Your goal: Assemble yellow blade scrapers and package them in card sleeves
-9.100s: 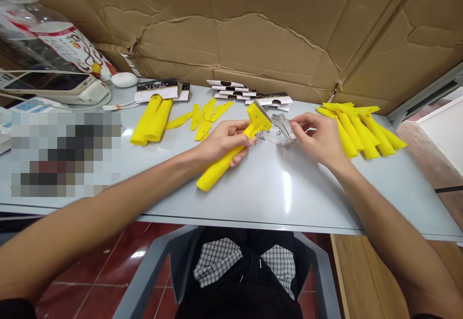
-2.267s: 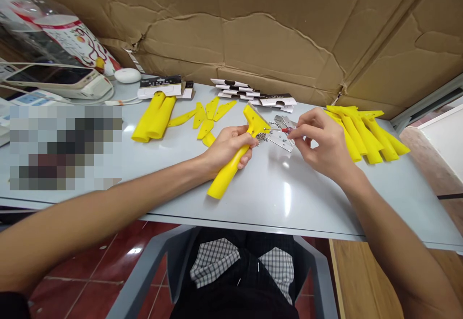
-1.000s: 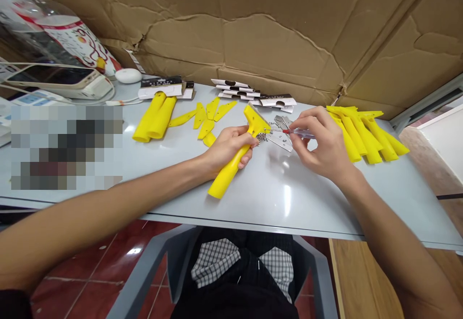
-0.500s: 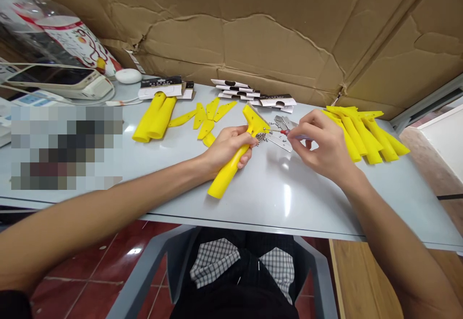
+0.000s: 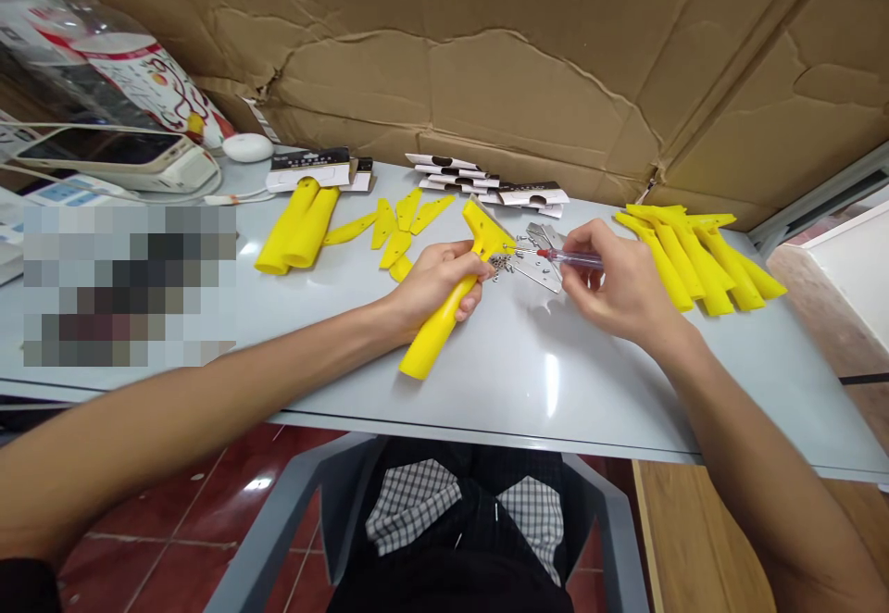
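Nearest me, my left hand [image 5: 437, 284] is closed around a yellow plastic scraper handle [image 5: 434, 335], and my right hand [image 5: 618, 280] pinches a clear-handled screwdriver [image 5: 573, 258], its tip at the scraper's head. Steel blades [image 5: 538, 270] and loose screws [image 5: 501, 266] lie on the bench [image 5: 556, 381] just beside them. Farther off sit more yellow handles [image 5: 701, 266] and stacked packaging cards [image 5: 309, 170], their print too small to read. A pixelated patch [image 5: 125, 284] hides the bench's left part, and a cardboard sheet [image 5: 451, 67] stands behind everything.
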Available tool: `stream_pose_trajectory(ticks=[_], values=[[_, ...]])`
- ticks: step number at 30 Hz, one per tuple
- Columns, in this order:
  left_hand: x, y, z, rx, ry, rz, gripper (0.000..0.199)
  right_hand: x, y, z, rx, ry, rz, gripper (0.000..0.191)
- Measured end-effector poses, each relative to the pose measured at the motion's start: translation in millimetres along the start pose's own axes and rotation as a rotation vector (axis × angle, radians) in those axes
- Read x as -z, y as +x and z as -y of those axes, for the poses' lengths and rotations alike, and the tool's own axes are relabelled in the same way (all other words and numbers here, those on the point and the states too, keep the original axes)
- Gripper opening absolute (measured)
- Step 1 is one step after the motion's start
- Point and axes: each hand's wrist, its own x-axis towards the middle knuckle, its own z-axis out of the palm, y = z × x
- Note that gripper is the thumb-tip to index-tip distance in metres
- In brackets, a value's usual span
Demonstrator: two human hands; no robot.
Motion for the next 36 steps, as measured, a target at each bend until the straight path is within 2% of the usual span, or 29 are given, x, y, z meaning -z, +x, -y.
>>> stream_pose_trajectory(ticks=[4,7,9,12,16,20,22,25,27,33,36], values=[[1.3,0.8,0.0,0.004,-0.005,-0.006,0.014,-2.2,0.1,-1.0,-0.058,-0.068,-0.015,0.011],[1.3,0.1,-0.1,0.005,0.031,0.016,0.014,-2.7,0.8,-0.7,-0.125,-0.148,-0.056,0.031],[1.0,-0.6,-0.2,-0.001,0.044,0.025,0.014,-1.9,1.2,0.5,-0.136,-0.149,-0.064,0.033],[0.1,-1.1,-0.5,-0.001,0.038,0.021,0.014,-0.1,1.3,3.3,-0.081,-0.091,-0.052,0.018],[-1.5,-0.9,-1.0,0.004,0.024,-0.001,0.014,-0.7,1.0,5.3,-0.004,-0.054,-0.079,0.011],[-1.9,-1.1,-1.9,0.013,0.028,-0.002,0.012,-2.2,1.4,3.5,-0.04,-0.019,-0.161,0.014],[-1.2,-1.2,-2.0,0.017,0.028,0.007,0.012,-1.4,1.9,2.7,0.02,0.008,-0.138,0.007],[0.1,-1.0,-1.6,0.015,0.036,0.033,0.011,0.3,2.0,2.8,0.157,0.049,-0.094,0.016],[0.3,-1.0,-1.6,0.012,0.043,0.041,0.011,0.9,1.5,3.4,0.181,0.059,-0.081,0.011],[-0.5,-1.5,-1.7,0.014,0.012,0.024,0.012,3.1,1.4,-0.5,-0.011,-0.12,-0.094,0.02],[1.7,-0.1,0.1,0.014,-0.008,0.038,0.012,6.2,3.7,-2.0,-0.001,-0.132,-0.102,0.021]])
